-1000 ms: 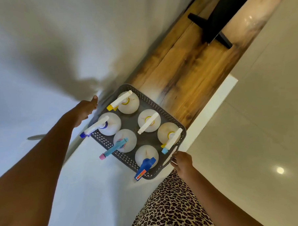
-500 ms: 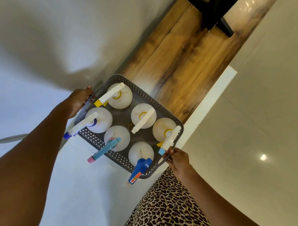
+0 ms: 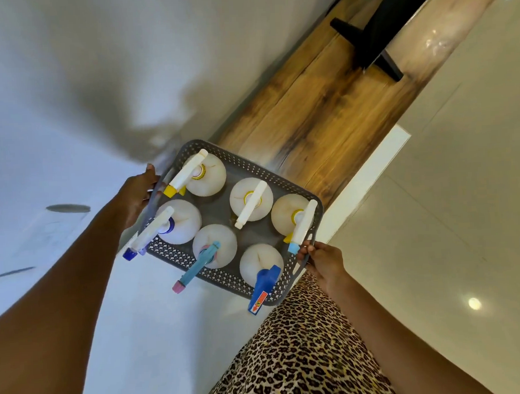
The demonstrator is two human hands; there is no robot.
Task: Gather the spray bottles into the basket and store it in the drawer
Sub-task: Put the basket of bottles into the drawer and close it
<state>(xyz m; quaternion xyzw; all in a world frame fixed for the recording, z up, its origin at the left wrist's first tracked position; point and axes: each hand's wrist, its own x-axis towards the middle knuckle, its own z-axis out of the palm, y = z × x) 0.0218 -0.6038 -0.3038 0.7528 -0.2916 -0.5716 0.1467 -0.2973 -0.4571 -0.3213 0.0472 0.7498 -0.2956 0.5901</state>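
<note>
basket (image 3: 172,254), six spray bottles (image 3: 210,181) | left hand (image 3: 136,193) grips far end — fingers hidden | right hand (image 3: 322,262) grips near end

Single view: head-worn wide-angle camera, set high, facing forward and steeply down. Frame rolled, so the long brown wooden surface (image 3: 324,128) runs diagonally from centre to far right. Close range: grey perforated plastic basket (image 3: 172,254) mid-frame, leopard-print garment (image 3: 298,353) at the near edge

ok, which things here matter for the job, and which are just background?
Job: basket, six spray bottles in it, left hand and right hand gripping its ends.
Background: wooden top, black stand on it, leopard-print clothing, tiled floor.
</note>
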